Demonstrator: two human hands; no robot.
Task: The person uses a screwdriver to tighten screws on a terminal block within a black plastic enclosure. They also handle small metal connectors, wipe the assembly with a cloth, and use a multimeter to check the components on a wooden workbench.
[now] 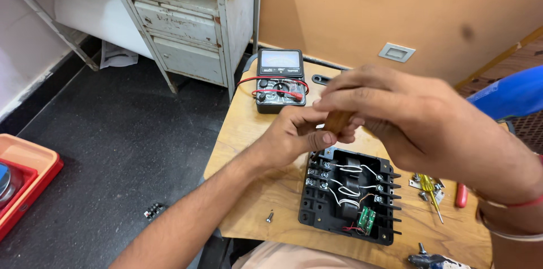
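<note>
1. Right hand (407, 119), raised above the table (254, 127): fingers curl around a brown wooden handle (338, 122), apparently of a hand tool; the working end is hidden
2. Left hand (294, 136), just left of the handle: fingertips pinch at its lower end; whether they hold a small part there cannot be told
3. Open black electrical unit (348, 192), near and below both hands: white wires and a small green board lie exposed; judged best kept flat and undisturbed while the tool is readied
4. Analog multimeter (281, 79) with red leads, at the far edge
5. Loose screw (270, 216), near left; yellow-handled screwdriver (431, 190), right; advisable to keep both within reach, away from the table edge
</note>
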